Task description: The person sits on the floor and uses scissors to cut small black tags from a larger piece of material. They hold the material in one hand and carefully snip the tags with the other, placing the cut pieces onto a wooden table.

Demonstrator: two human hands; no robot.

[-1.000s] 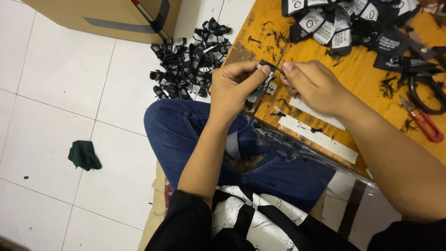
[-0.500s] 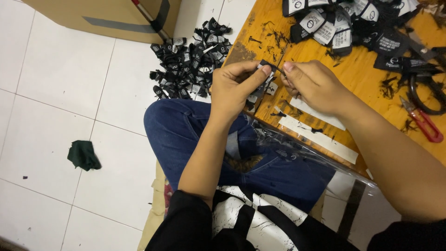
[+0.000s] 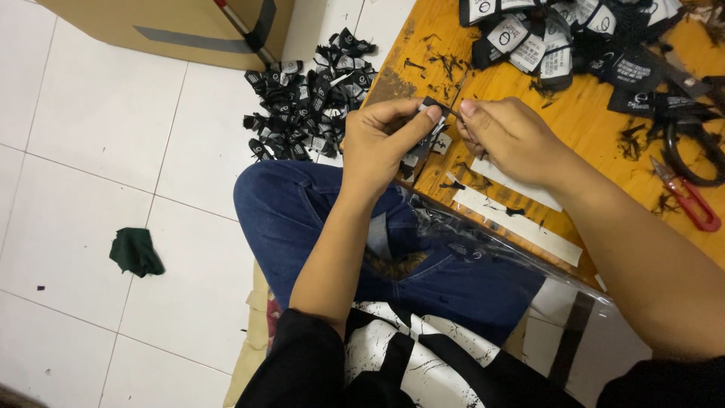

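The one camera sat on my head and looked steeply down over my lap. It was close enough that my forearms filled the middle, with my left hand (image 3: pixel 385 136) and right hand (image 3: pixel 506 136) meeting just above center. The wooden table (image 3: pixel 604 151) edge crossed the upper right on a slant, and the tiled floor (image 3: pixel 91 151) took the left side. No second view overlapped it.
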